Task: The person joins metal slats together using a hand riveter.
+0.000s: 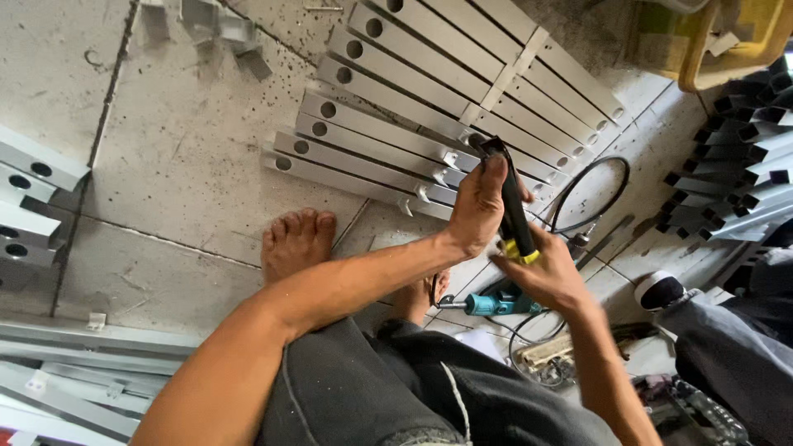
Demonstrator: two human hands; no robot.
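Both hands are on a black screwdriver (510,198) with a yellow band near the end of its handle; the left hand (479,206) is curled round the upper shaft and handle, fingers closed about it, thumb side toward the slats; the right hand (545,272) pinches the yellow-banded end of the handle between thumb and fingers, palm turned up; the tool stands tilted, its tip down at a small bracket (475,139) on a panel of grey metal slats (388,124); the slats lie side by side on the concrete floor (165,165), each with a round hole near its left end, tied together by a cross strip (504,78) running diagonally over them; whether the tip is seated in a screw cannot be told, since the left hand hides part of it; a bare foot (297,239) rests on the floor just beside the lower edge of the slats; a teal drill (496,304) lies on the floor below the hands, near a black cable (591,194) looped to the right; more grey profiles (33,198) lie at the left edge, and dark tube ends (735,157) are stacked at the right; a yellow crate (727,41) sits in the upper right corner.
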